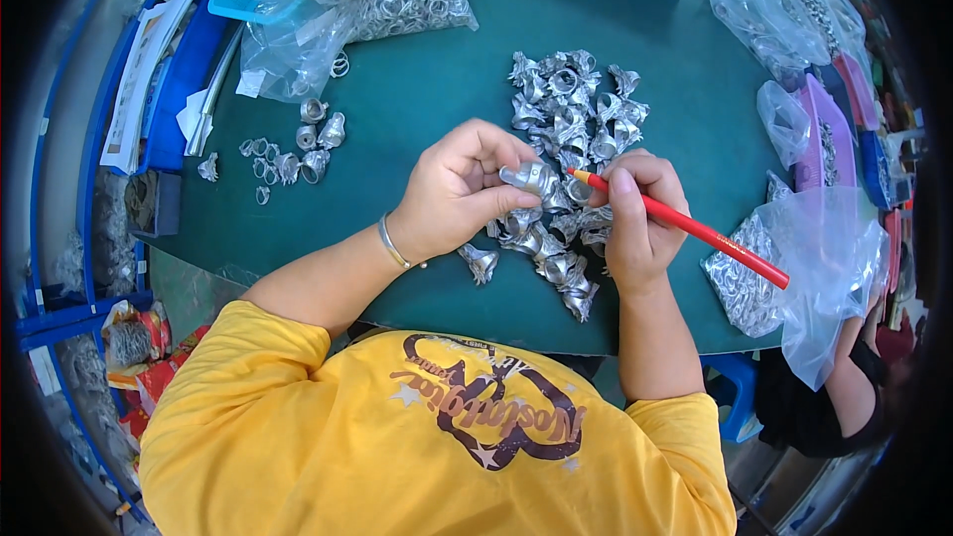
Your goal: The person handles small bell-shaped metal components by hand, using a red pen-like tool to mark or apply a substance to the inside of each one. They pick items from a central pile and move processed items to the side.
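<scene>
Silver ring [536, 182], lettered red pencil [703, 231]

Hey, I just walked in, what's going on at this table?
A person's left hand pinches a silvery metal ring, while the right hand holds a red pencil, its tip pointed toward that ring. A heap of silvery rings lies around and beyond the hands on the green table. Farther left is a smaller scatter of rings, near a clear plastic bag holding more.
</scene>
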A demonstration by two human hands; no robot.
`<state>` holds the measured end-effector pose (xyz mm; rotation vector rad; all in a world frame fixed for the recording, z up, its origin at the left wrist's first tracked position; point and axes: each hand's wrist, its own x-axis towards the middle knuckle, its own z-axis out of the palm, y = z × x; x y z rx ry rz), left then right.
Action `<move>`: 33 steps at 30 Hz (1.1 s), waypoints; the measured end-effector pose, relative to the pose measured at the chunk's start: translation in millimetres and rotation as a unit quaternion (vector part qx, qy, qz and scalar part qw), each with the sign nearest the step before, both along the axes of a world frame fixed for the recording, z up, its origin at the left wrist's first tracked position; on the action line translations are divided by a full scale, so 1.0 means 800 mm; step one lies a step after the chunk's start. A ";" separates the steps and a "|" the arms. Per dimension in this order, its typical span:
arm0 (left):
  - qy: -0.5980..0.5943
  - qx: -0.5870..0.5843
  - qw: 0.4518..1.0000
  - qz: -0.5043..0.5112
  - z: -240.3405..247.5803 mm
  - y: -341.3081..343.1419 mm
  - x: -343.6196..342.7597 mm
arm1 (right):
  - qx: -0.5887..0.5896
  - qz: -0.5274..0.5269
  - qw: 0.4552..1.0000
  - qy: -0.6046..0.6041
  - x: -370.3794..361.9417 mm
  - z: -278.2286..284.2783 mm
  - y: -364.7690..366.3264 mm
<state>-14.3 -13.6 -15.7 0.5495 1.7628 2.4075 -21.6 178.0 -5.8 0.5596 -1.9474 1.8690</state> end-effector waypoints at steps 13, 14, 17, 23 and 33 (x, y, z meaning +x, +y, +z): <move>-0.167 -0.003 0.986 -0.024 0.005 -0.002 0.002 | -0.001 0.008 1.000 -0.009 0.000 -0.001 0.000; -0.167 -0.003 0.986 -0.024 0.004 -0.002 0.003 | 0.003 0.017 1.000 -0.006 0.000 -0.002 0.002; -0.137 -0.009 0.990 -0.016 -0.003 0.000 0.003 | 0.020 0.029 0.999 0.005 -0.001 0.002 -0.001; 0.016 -0.091 0.994 0.057 -0.007 0.004 0.003 | 0.097 0.034 0.993 0.050 -0.005 0.001 -0.009; -0.040 -0.117 0.992 0.029 -0.002 -0.001 0.006 | 0.039 0.084 0.991 0.100 -0.005 0.003 0.003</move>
